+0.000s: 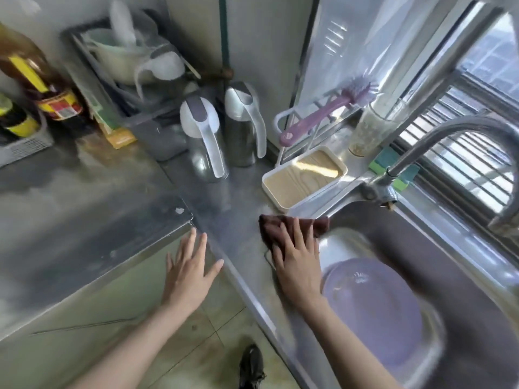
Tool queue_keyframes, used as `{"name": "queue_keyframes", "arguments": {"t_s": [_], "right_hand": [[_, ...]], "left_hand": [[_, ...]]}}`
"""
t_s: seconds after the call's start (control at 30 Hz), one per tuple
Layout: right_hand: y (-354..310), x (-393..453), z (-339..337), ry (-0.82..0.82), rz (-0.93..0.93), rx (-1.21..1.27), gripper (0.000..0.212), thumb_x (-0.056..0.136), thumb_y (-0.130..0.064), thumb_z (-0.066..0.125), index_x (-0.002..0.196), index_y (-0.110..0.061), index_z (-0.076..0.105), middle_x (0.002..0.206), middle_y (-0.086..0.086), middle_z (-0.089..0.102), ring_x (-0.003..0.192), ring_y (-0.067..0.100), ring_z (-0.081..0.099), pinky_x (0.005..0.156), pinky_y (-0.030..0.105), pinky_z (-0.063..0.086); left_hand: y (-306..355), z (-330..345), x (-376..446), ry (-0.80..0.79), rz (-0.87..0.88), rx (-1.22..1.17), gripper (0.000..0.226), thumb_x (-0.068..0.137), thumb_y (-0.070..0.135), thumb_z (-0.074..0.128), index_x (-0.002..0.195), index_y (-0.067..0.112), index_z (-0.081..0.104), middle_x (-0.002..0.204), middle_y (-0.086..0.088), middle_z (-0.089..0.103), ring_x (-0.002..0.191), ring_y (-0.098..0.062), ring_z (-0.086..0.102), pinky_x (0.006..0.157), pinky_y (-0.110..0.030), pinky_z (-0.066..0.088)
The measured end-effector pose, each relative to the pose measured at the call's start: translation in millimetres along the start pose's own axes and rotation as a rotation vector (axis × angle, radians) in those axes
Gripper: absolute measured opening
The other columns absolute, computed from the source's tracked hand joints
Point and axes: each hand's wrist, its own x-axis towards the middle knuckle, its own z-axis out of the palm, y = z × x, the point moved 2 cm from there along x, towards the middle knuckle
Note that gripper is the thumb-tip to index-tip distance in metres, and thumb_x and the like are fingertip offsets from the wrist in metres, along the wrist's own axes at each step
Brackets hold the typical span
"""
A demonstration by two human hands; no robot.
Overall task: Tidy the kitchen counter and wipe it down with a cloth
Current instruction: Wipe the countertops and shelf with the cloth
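A dark brown cloth (271,226) lies flat on the steel counter (224,203) beside the sink's left rim. My right hand (299,261) presses down on the cloth with spread fingers. My left hand (189,269) hovers at the counter's front corner, fingers apart and holding nothing. Two steel jugs (206,141) with white handles stand behind on the counter, and a white tray with a wood-grain lid (303,178) sits just beyond the cloth.
The sink (421,248) on the right holds a purple plate (373,307) under a curved tap (449,141). A purple brush (323,110) rests on a rack by the window. A dish rack (132,63) and bottles (42,88) crowd the back left. A white speck (179,211) lies on the counter.
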Motion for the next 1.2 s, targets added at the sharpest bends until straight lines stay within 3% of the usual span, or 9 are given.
{"name": "queue_keyframes", "arguments": {"t_s": [0.17, 0.27, 0.37, 0.47, 0.53, 0.73, 0.9, 1.07, 1.2], "right_hand": [[-73.4, -48.1, 30.3, -0.188, -0.281, -0.147, 0.052, 0.084, -0.050, 0.039, 0.132, -0.033, 0.047, 0.142, -0.001, 0.048, 0.132, 0.029, 0.043, 0.105, 0.044, 0.035], [-84.6, -19.1, 37.9, -0.232, -0.356, -0.161, 0.053, 0.084, -0.054, 0.038, 0.135, -0.037, 0.041, 0.144, 0.001, 0.045, 0.132, 0.033, 0.042, 0.099, 0.047, 0.044], [-94.9, 34.2, 36.3, -0.185, -0.323, -0.120, 0.055, 0.092, -0.050, 0.033, 0.144, -0.036, 0.023, 0.157, 0.002, 0.016, 0.145, 0.032, 0.011, 0.114, 0.049, 0.022], [-116.3, 66.2, 36.3, -0.155, -0.079, 0.017, 0.057, 0.095, -0.045, 0.030, 0.147, -0.033, 0.010, 0.159, 0.002, -0.003, 0.145, 0.029, -0.008, 0.117, 0.046, 0.002], [-134.4, 60.2, 41.9, -0.125, -0.048, 0.055, 0.056, 0.096, -0.042, 0.032, 0.147, -0.031, 0.012, 0.159, 0.001, -0.001, 0.145, 0.030, -0.007, 0.117, 0.046, 0.001], [-135.0, 46.8, 43.7, -0.251, -0.449, -0.083, 0.052, 0.097, -0.042, 0.029, 0.146, -0.035, 0.014, 0.159, -0.008, 0.004, 0.146, 0.024, -0.005, 0.118, 0.041, 0.005], [-172.7, 69.5, 50.5, -0.171, -0.136, 0.051, 0.052, 0.097, -0.037, 0.031, 0.147, -0.028, 0.019, 0.159, -0.004, 0.002, 0.146, 0.028, -0.005, 0.118, 0.043, 0.004], [-194.9, 27.5, 62.2, -0.266, -0.490, -0.036, 0.050, 0.098, -0.037, 0.031, 0.146, -0.029, 0.022, 0.158, -0.007, 0.008, 0.146, 0.024, -0.002, 0.118, 0.040, 0.005], [-170.6, 62.2, 48.2, -0.216, -0.356, -0.095, 0.049, 0.098, -0.039, 0.028, 0.146, -0.030, 0.022, 0.158, -0.006, 0.011, 0.146, 0.025, 0.004, 0.118, 0.039, 0.007]], "left_hand": [[-30.2, -25.7, -11.1, 0.048, -0.110, -0.030, 0.062, 0.092, 0.041, 0.042, 0.145, 0.016, 0.019, 0.158, -0.004, 0.004, 0.144, -0.025, 0.016, 0.115, -0.047, 0.014], [-54.9, -38.1, -13.8, 0.083, -0.169, -0.034, 0.063, 0.092, 0.040, 0.044, 0.144, 0.015, 0.021, 0.158, -0.005, 0.007, 0.143, -0.027, 0.019, 0.115, -0.048, 0.016], [-78.3, -44.7, -16.1, 0.100, -0.223, -0.008, 0.064, 0.091, 0.040, 0.045, 0.145, 0.014, 0.020, 0.157, -0.006, 0.008, 0.143, -0.027, 0.019, 0.115, -0.046, 0.018], [-95.7, -49.0, -19.6, 0.125, -0.275, 0.029, 0.066, 0.091, 0.041, 0.045, 0.145, 0.014, 0.020, 0.157, -0.007, 0.010, 0.141, -0.026, 0.023, 0.115, -0.045, 0.023], [-108.1, -51.3, -21.8, 0.108, -0.338, 0.058, 0.066, 0.091, 0.044, 0.043, 0.145, 0.017, 0.018, 0.157, -0.005, 0.009, 0.142, -0.025, 0.023, 0.115, -0.045, 0.023], [-123.7, -51.6, -25.4, -0.014, -0.359, 0.113, 0.065, 0.092, 0.050, 0.035, 0.146, 0.027, 0.008, 0.158, 0.001, 0.002, 0.144, -0.021, 0.016, 0.115, -0.047, 0.017], [-125.2, -53.2, -22.7, -0.029, -0.360, 0.119, 0.067, 0.091, 0.043, 0.041, 0.146, 0.028, 0.005, 0.158, 0.002, 0.000, 0.144, -0.020, 0.016, 0.117, -0.047, 0.013], [-126.7, -50.3, -26.9, -0.006, -0.355, 0.097, 0.071, 0.089, 0.037, 0.044, 0.146, 0.030, 0.002, 0.158, 0.002, -0.003, 0.145, -0.020, 0.009, 0.117, -0.047, 0.009], [-127.8, -53.0, -27.6, -0.031, -0.354, 0.080, 0.070, 0.091, 0.036, 0.042, 0.145, 0.031, -0.002, 0.157, 0.003, -0.008, 0.146, -0.019, 0.006, 0.118, -0.046, 0.005]]}}
